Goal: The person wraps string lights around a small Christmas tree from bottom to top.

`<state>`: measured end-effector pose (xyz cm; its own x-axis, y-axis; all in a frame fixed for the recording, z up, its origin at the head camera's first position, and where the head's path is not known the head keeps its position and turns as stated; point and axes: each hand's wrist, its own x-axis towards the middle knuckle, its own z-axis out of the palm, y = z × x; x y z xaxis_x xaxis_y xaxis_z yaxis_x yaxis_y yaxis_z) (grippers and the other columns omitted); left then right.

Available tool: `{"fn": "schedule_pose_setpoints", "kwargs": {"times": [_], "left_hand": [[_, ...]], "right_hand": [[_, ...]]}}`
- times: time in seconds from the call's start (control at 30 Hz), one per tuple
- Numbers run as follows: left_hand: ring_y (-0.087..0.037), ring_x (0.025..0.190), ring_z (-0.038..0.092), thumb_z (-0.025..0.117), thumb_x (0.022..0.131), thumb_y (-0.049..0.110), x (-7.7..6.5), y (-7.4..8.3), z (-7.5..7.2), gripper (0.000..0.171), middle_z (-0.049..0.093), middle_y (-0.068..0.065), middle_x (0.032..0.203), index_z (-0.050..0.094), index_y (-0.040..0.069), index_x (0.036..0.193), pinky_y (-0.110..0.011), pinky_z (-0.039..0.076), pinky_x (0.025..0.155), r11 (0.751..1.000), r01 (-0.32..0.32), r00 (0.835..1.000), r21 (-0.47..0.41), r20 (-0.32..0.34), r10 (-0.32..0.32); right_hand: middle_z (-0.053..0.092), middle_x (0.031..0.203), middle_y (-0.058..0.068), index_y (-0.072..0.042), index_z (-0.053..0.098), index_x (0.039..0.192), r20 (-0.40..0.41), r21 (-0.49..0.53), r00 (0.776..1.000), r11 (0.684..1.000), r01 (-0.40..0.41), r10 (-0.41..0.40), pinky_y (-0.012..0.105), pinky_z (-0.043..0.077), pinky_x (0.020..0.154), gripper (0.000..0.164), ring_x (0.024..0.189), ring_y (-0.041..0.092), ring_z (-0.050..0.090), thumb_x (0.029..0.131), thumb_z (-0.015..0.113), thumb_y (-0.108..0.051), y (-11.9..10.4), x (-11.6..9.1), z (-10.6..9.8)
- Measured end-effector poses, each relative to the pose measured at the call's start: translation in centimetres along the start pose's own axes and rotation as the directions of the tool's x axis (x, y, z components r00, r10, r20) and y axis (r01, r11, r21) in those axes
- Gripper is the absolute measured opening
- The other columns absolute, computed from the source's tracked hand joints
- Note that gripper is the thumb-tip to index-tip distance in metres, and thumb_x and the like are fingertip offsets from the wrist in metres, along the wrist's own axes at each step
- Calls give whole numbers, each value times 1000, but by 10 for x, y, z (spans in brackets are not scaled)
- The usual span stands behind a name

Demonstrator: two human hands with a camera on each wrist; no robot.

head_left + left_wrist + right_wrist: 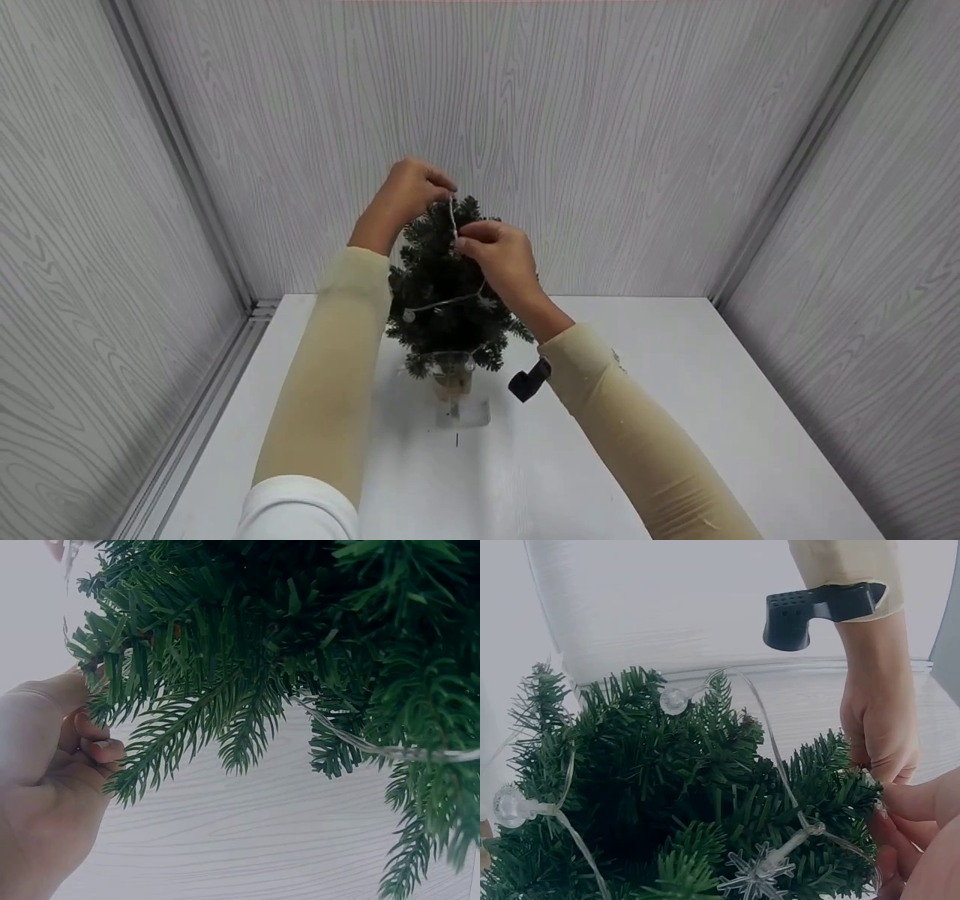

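A small green artificial Christmas tree (427, 330) stands upright between my forearms. At its top my left hand (411, 193) pinches the upper end of a short stretch of clear string lights (453, 215). Just below, my right hand (504, 259) pinches the same strand between thumb and index finger, close against the branches. More of the light wire crosses the tree's front lower down. The right wrist view shows a round clear bulb (675, 700) and a clear snowflake bulb (759, 875) on the wire. Branches partly hide the left fingertips in the left wrist view.
The tree's pale base (453, 387) stands on a white table (637, 427). In front of it lies a small clear piece (474, 413). A grey wood-grain wall (615, 150) rises close behind, with side walls left and right. A black camera (528, 382) juts from the right wrist.
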<state>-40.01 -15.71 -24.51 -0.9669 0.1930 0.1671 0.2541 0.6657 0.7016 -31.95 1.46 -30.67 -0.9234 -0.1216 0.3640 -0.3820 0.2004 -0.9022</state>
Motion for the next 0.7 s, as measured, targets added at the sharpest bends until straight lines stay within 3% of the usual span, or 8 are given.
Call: {"fn": "schedule_pose_setpoints", "kwargs": {"times": [0.23,0.37,0.47,0.53,0.6,0.7], "left_hand": [[-23,119,64,60,103,17,1,1,1,26,67,-9,133,73,11,125,-38,53,96,997,19,1000,78,-8,-18],[-19,96,66,58,104,18,3,0,4,27,69,-7,130,72,12,126,-32,53,79,995,6,999,103,-50,-1],[-14,74,58,57,105,19,5,-1,6,27,69,-6,130,72,13,127,-29,46,67,996,-14,997,90,-74,20],[-12,68,53,57,105,19,6,-2,5,27,69,-5,129,72,13,127,-27,44,65,997,-28,996,78,-85,35],[-14,70,54,57,105,18,7,-3,3,27,69,-6,130,72,13,126,-29,45,67,998,-27,995,56,-91,32],[-17,89,63,57,105,18,9,-5,0,27,68,-7,131,72,12,126,-32,49,77,999,-18,996,32,-89,20]], "right_hand": [[74,102,5,-6,75,110,-22,-64,999,998,27,-29,34,55,81,20,93,17,68,96,71,-19,3,0,1],[74,101,3,-9,76,109,-39,-96,999,995,8,-12,32,54,78,19,90,15,67,96,72,-22,3,1,3],[74,101,2,-10,76,110,-53,-93,999,996,-7,2,32,54,77,19,90,14,68,96,71,-22,2,3,5],[75,101,2,-11,76,111,-61,-92,998,996,-11,6,32,54,77,19,90,14,69,97,70,-23,1,4,5],[75,102,2,-11,76,111,-62,-83,998,996,-18,12,32,54,78,19,92,14,69,97,70,-23,0,6,5],[74,104,3,-12,77,109,-63,-64,998,998,-28,23,32,54,79,17,93,15,69,97,69,-21,-1,9,4]]}}
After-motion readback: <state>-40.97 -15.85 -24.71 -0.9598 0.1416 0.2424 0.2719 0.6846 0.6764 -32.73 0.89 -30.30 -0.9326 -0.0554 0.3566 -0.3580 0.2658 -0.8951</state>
